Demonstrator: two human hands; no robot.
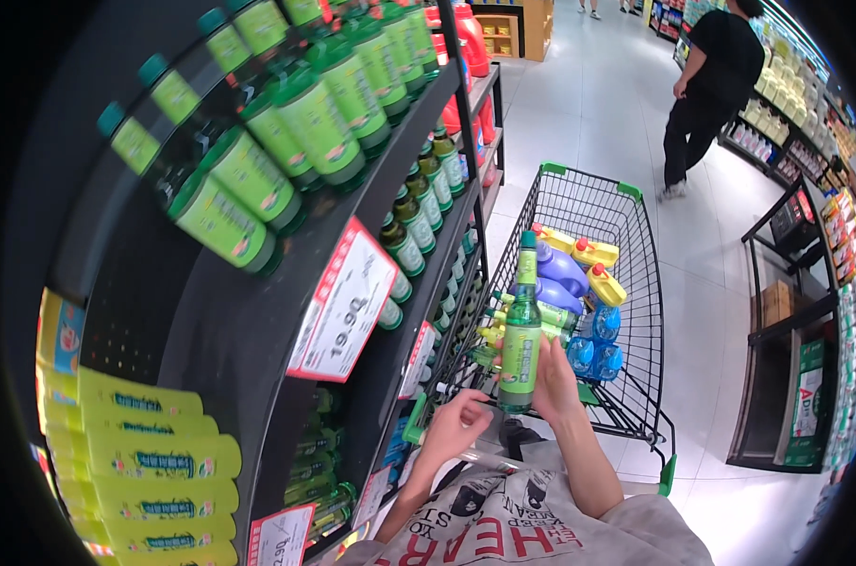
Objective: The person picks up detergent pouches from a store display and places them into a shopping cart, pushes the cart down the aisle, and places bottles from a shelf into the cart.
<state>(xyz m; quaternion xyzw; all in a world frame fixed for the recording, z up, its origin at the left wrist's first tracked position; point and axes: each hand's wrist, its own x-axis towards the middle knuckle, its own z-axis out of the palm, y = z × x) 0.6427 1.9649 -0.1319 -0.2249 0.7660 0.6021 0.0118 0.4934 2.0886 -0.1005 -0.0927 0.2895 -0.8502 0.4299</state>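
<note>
A green glass bottle (518, 354) with a light green label and a teal cap stands nearly upright in my right hand (557, 378), above the near end of a wire shopping cart (653, 283). My left hand (462, 421) is beside the bottle's base, its fingers curled and holding nothing that I can see. In the cart lie purple plastic jugs (564, 269), yellow bottles with red caps (598, 252), blue-wrapped bottles (594, 347) and more green bottles (557, 315).
At the left, a black shelf (322, 233) holds rows of similar green bottles (322, 127), smaller bottles (417, 226) below and yellow-green packs (166, 467). Price cards (346, 304) hang on its edge. A person in black (718, 78) is in the aisle beyond the cart. A display rack (789, 325) stands right.
</note>
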